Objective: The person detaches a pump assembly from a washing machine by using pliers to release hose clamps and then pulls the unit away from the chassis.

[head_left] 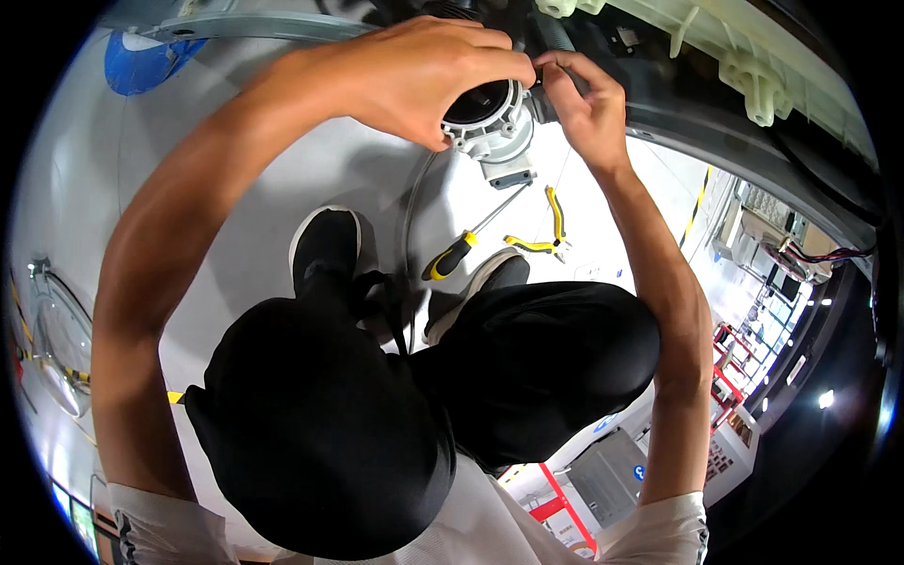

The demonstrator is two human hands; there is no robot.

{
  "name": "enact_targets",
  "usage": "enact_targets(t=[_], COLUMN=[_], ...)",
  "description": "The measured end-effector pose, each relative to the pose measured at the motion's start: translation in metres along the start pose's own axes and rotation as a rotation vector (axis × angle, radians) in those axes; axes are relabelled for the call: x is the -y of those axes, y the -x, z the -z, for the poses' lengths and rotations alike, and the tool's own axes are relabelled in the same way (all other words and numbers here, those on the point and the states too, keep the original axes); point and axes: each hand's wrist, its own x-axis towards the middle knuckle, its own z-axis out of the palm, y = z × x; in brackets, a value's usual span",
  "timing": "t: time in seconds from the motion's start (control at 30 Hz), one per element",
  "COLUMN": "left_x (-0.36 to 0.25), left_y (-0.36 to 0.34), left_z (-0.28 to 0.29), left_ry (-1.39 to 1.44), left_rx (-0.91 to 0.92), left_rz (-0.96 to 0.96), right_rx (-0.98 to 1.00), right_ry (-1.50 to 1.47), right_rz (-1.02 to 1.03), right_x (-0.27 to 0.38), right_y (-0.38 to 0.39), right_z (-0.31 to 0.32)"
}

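Note:
My left hand (433,80) reaches in from the left and curls over a round motor-like unit (504,141) with a silver metal housing and a black round face. Its thumb rests at the housing's rim, and its fingertips meet a small dark part on the far right side. There my right hand (589,104) pinches with thumb and index finger, almost touching the left fingertips. What lies in that pinch is too small and hidden to name. Below the unit, a screwdriver (452,256) with a yellow and black handle lies on the floor, beside yellow and black pliers (546,231) with open handles.
A grey metal frame (245,26) runs across the far edge, with pale plastic ribbed parts (753,80) at the far right. A grey cable (411,202) trails down past my shoes (325,240). My black-clad knees (320,414) fill the near middle.

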Motion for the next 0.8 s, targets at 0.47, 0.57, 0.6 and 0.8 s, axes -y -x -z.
enact_targets(t=[0.47, 0.57, 0.6, 0.8], left_x=[-0.010, -0.010, -0.009, -0.005], left_y=[0.009, 0.010, 0.010, 0.007], left_z=[-0.017, -0.017, -0.015, -0.011], left_ry=[-0.153, -0.129, -0.120, -0.071], left_rx=[0.050, 0.019, 0.028, 0.052], left_rz=[-0.043, -0.053, -0.041, -0.012], right_rx=[0.116, 0.037, 0.057, 0.022], right_ry=[0.182, 0.195, 0.235, 0.304], right_rz=[-0.281, 0.027, 0.048, 0.060], right_x=[-0.002, -0.001, 0.003, 0.003], right_y=[0.004, 0.006, 0.004, -0.003], right_z=[0.001, 0.001, 0.003, 0.001])
